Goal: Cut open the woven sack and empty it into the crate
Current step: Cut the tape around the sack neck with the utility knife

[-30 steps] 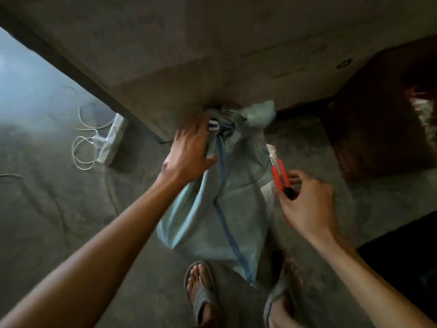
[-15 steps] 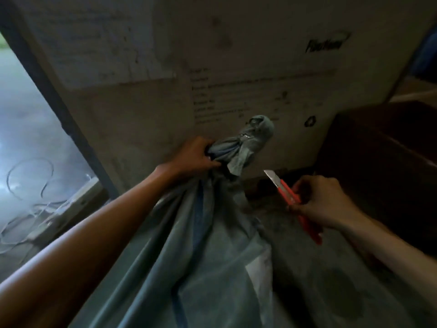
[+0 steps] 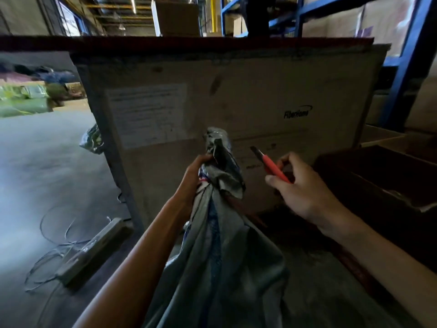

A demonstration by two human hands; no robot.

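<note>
A grey-green woven sack point(image 3: 220, 268) with a blue stripe hangs in front of me, its tied neck bunched at the top. My left hand point(image 3: 192, 178) grips that neck from the left, just below the knot. My right hand point(image 3: 300, 192) holds a red utility knife point(image 3: 272, 166) to the right of the neck, blade pointing up and left, a short gap from the fabric. The large crate point(image 3: 236, 95) with a pale panel and a dark red rim stands directly behind the sack.
A dark brown bin point(image 3: 383, 183) sits low at the right. A power strip with loose cables point(image 3: 92, 249) lies on the concrete floor at the left. Blue shelving point(image 3: 402, 67) rises behind the crate. Green bags point(image 3: 21, 100) lie far left.
The view has tilted up from the floor to the crate. My left hand has lifted the sack's neck higher, and the knife has risen beside it.
</note>
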